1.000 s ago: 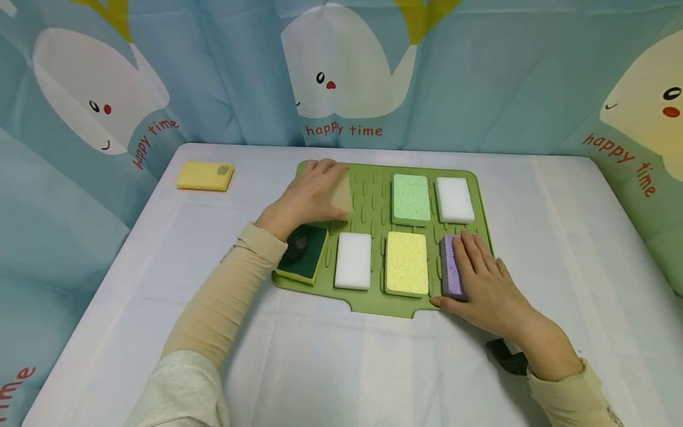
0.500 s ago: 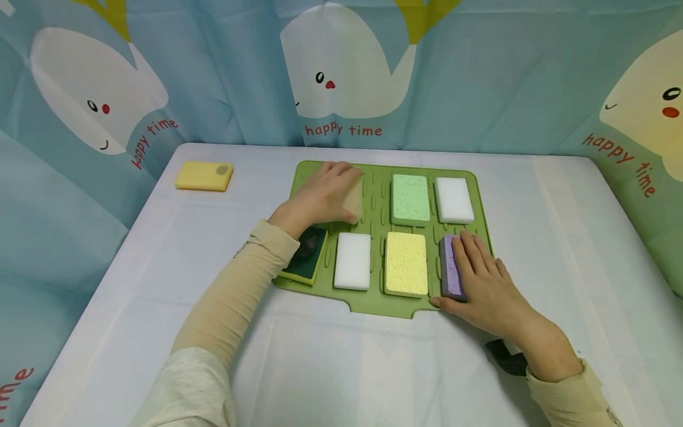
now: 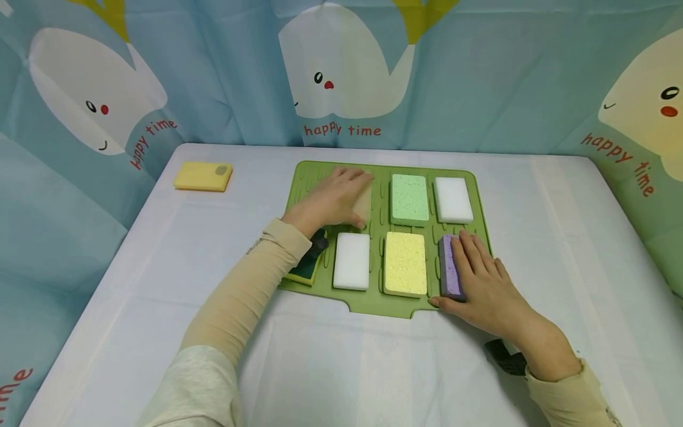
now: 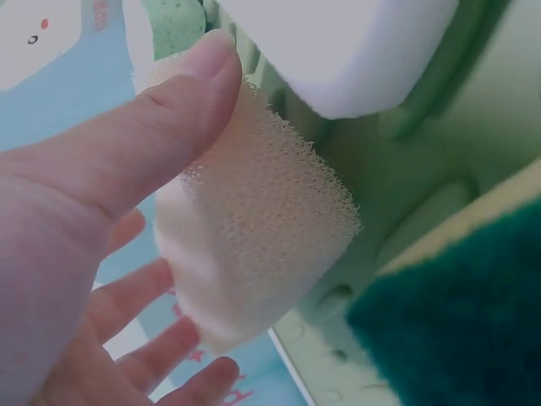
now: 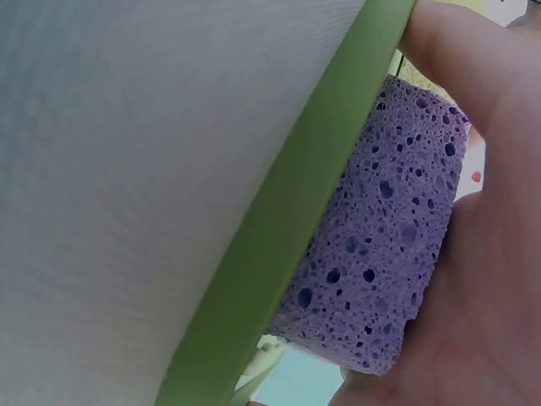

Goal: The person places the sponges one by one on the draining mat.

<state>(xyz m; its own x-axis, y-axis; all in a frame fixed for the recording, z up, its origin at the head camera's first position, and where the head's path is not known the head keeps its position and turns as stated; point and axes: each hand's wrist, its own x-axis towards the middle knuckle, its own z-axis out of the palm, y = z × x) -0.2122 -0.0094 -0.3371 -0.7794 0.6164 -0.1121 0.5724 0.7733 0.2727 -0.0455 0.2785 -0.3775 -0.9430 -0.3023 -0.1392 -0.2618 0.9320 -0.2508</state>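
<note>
My left hand (image 3: 329,201) grips a cream-coloured porous sponge (image 4: 270,203) at the back left of a green ribbed mat (image 3: 381,305). Its thumb lies on one side of the sponge and its fingers reach along the far side; the head view leaves only a strip of the sponge uncovered. At the mat's front right corner, my right hand (image 3: 490,292) rests on a purple sponge (image 3: 449,268) with its fingers extended over the top. The thumb of that hand lies by the mat's front edge, and the right wrist view shows the purple sponge's pitted side (image 5: 372,228) under the palm.
On the mat also lie a light green sponge (image 3: 409,197), two white sponges (image 3: 453,200), a yellow sponge (image 3: 405,264) and a dark green-topped scouring sponge (image 3: 305,267), partly behind my left wrist. Another yellow sponge (image 3: 203,177) lies on the white tablecloth (image 3: 160,255) at the far left.
My left hand has slid rightward across the back of the mat with the cream sponge, toward the light green one. My right hand has stayed on the purple sponge.
</note>
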